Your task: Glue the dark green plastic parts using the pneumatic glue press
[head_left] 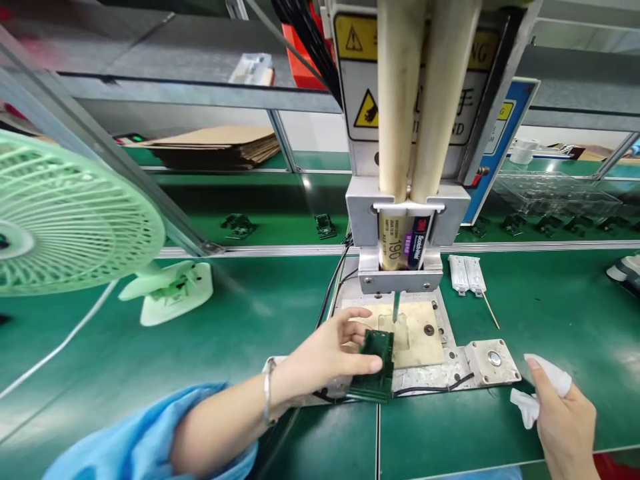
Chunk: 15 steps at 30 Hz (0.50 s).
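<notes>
A: Where do we see the green part?

B: Just below the middle of the frame, in the left hand, in front of the metal plate or over its front edge. The thumb lies across it and the fingers bend round its left side, so that grip is closed on it.

A: And the other grip?

B: At the lower right of the frame, the right hand pinches a crumpled white wipe. That grip is closed too.

A: What could go wrong for us?

B: We see a thin tip hanging near the part's top edge. If the left hand slides up or right, we might bump the tip and bend it, or get a smear. We can't tell how high the part is.

A: Could it drop?

B: Maybe, if the thumb slips. Or it could catch on the black wire by the plate.

A: And the button?

B: If the right hand swings left, we might press it by mistake.
</notes>
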Each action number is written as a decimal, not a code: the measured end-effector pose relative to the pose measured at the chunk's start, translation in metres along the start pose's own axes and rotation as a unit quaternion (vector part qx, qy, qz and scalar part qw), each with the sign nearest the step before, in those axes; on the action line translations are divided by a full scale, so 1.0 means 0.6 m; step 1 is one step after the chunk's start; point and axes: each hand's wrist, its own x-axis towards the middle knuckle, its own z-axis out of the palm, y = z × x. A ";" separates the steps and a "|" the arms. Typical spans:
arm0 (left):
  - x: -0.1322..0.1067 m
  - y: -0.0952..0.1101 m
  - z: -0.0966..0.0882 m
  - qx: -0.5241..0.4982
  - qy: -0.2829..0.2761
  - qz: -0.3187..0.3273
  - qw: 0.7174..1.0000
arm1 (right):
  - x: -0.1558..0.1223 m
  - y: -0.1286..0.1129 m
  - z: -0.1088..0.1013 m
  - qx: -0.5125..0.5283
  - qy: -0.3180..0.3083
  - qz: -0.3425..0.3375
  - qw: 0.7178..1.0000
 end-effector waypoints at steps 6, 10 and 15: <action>0.053 -0.002 0.026 0.067 -0.038 0.050 0.996 | 0.006 0.016 0.001 0.060 -0.020 -0.050 0.997; 0.070 -0.015 0.028 0.138 -0.014 0.101 0.985 | 0.003 0.013 0.004 0.086 -0.023 -0.049 0.995; 0.069 -0.021 0.038 0.241 0.010 0.159 0.957 | 0.005 0.014 0.004 0.077 -0.025 -0.055 0.995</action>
